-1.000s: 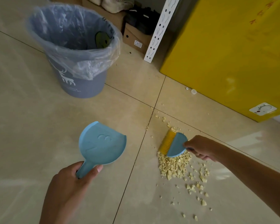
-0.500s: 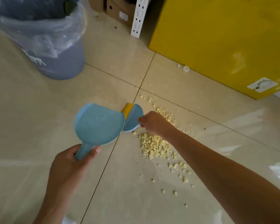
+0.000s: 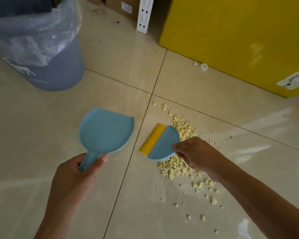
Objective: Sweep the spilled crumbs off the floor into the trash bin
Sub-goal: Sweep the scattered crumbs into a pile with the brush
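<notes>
Pale yellow crumbs [image 3: 178,168] lie scattered on the beige tiled floor [image 3: 41,135], thickest just right of a tile seam. My right hand [image 3: 195,154] grips a small blue brush [image 3: 164,145] with yellow bristles, held at the left edge of the crumb pile. My left hand [image 3: 76,176] holds the handle of a blue dustpan [image 3: 105,130], which hovers left of the seam, a short gap from the brush. The grey trash bin [image 3: 55,69] with a clear plastic liner stands at the upper left.
A large yellow cabinet [image 3: 231,35] fills the upper right, with a small white cap [image 3: 204,66] on the floor at its base. Cardboard boxes [image 3: 121,7] and a white perforated strip [image 3: 144,14] stand at the back between bin and cabinet.
The brush has pulled back right, away from the dustpan, to the crumb pile's left edge. The view has shifted; the dustpan stays held left of the seam.
</notes>
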`<state>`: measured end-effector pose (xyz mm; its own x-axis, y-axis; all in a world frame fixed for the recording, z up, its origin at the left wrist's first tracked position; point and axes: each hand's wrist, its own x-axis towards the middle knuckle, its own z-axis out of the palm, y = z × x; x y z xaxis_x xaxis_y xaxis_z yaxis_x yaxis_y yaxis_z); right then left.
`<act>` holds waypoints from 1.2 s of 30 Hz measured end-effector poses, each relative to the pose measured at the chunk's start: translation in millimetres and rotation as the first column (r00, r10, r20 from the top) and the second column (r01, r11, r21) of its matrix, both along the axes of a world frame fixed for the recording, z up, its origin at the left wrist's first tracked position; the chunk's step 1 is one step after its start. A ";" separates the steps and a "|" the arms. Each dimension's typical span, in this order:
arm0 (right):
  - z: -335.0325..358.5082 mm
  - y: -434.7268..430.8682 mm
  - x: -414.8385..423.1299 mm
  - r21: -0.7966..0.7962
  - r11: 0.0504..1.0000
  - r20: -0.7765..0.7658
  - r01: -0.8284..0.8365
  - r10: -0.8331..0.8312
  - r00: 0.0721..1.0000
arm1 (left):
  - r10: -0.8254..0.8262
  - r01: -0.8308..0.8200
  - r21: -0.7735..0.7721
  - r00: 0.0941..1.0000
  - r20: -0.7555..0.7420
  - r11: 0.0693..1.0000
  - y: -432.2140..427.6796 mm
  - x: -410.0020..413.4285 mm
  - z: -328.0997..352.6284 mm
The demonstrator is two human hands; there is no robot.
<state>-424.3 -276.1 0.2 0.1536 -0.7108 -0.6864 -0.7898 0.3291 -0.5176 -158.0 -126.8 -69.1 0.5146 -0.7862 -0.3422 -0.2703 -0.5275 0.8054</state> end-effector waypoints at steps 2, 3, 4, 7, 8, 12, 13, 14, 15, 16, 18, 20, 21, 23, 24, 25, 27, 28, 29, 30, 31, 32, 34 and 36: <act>-11.8 -8.7 32.6 -0.044 0.997 0.018 -0.059 0.060 0.998 | 0.038 -0.038 -0.015 0.999 -0.003 0.999 -4.4 8.9 -2.1; -19.1 -14.6 51.6 -0.066 0.993 0.014 -0.095 0.096 0.995 | 0.069 -0.069 -0.016 0.998 -0.006 0.997 -4.0 14.3 -4.3; -26.9 -21.4 70.7 -0.086 0.989 0.003 -0.125 0.125 0.992 | 0.100 -0.100 -0.016 0.995 -0.001 0.995 -2.9 19.8 -7.1; -42.8 -45.5 107.1 -0.082 0.969 -0.069 -0.235 0.229 0.971 | 0.171 -0.171 -0.013 0.985 0.012 0.985 -2.6 32.9 -12.5; -44.3 -53.0 107.9 -0.077 0.966 -0.101 -0.247 0.239 0.966 | 0.180 -0.180 -0.013 0.984 0.012 0.984 -3.7 35.1 -13.0; -29.5 -66.0 68.7 -0.042 0.988 -0.202 -0.148 0.136 0.970 | 0.143 -0.142 -0.010 0.989 0.026 0.990 -2.2 37.1 -13.6; -23.7 -66.1 55.4 -0.007 0.992 -0.224 -0.129 0.124 0.967 | 0.137 -0.137 -0.011 0.990 0.039 0.991 -1.5 37.8 -13.1; -17.3 -64.6 43.0 0.029 0.993 -0.238 -0.113 0.117 0.964 | 0.134 -0.133 -0.016 0.988 0.071 0.991 -1.2 38.6 -12.8; -11.0 -62.1 32.3 0.053 0.993 -0.245 -0.109 0.119 0.962 | 0.138 -0.136 -0.027 0.984 0.111 0.990 -1.2 40.1 -11.9; -4.7 -59.6 24.9 0.061 0.992 -0.243 -0.112 0.124 0.962 | 0.147 -0.143 -0.039 0.980 0.136 0.989 -0.8 41.6 -10.0; 12.0 -61.3 17.8 0.027 0.992 -0.213 -0.119 0.122 0.969 | 0.146 -0.140 -0.047 0.978 0.149 0.989 -0.3 43.1 -7.9; 30.9 -77.3 20.2 -0.091 0.983 -0.206 -0.159 0.137 0.969 | 0.137 -0.130 -0.053 0.979 0.150 0.990 0.2 43.4 -8.9; 39.4 -90.4 22.7 -0.171 0.964 -0.243 -0.205 0.160 0.957 | 0.132 -0.124 -0.062 0.981 0.143 0.990 0.1 43.0 -8.9; 51.6 -119.2 27.3 -0.325 0.869 -0.416 -0.372 0.222 0.882 | 0.120 -0.111 -0.074 0.986 0.117 0.991 -0.5 41.6 -7.1; 55.2 -133.6 29.4 -0.364 0.791 -0.535 -0.492 0.255 0.805 | 0.119 -0.112 -0.074 0.988 0.098 0.991 -0.5 40.0 -6.6; 57.0 -147.0 32.3 -0.373 0.709 -0.637 -0.599 0.273 0.720 | 0.125 -0.119 -0.072 0.989 0.081 0.990 -0.2 38.4 -7.2; 55.8 -172.6 37.7 -0.348 0.602 -0.758 -0.719 0.270 0.593 | 0.149 -0.144 -0.072 0.987 0.063 0.987 1.2 35.6 -10.4; 52.2 -182.5 42.2 -0.354 0.607 -0.779 -0.711 0.229 0.583 | 0.160 -0.155 -0.072 0.985 0.064 0.985 2.1 34.9 -12.0; 46.4 -188.8 47.6 -0.356 0.616 -0.802 -0.703 0.185 0.568 | 0.164 -0.160 -0.074 0.984 0.063 0.984 2.3 34.6 -12.7; 38.0 -193.2 53.2 -0.343 0.597 -0.839 -0.725 0.152 0.522 | 0.162 -0.157 -0.081 0.985 0.059 0.984 2.3 34.6 -12.7; 28.3 -194.5 60.0 -0.311 0.570 -0.875 -0.760 0.141 0.463 | 0.156 -0.151 -0.092 0.986 0.051 0.984 1.7 34.7 -12.0; 18.2 -193.8 66.4 -0.261 0.543 -0.902 -0.798 0.158 0.402 | 0.152 -0.147 -0.101 0.987 0.044 0.984 1.4 34.9 -11.4; 0.4 -186.6 80.5 -0.201 0.522 -0.915 -0.829 0.203 0.350 | 0.144 -0.140 -0.106 0.989 0.034 0.984 0.8 35.5 -10.8; -13.9 -171.7 92.0 -0.185 0.482 -0.922 -0.857 0.217 0.321 | 0.143 -0.139 -0.104 0.989 0.026 0.985 1.0 35.3 -11.4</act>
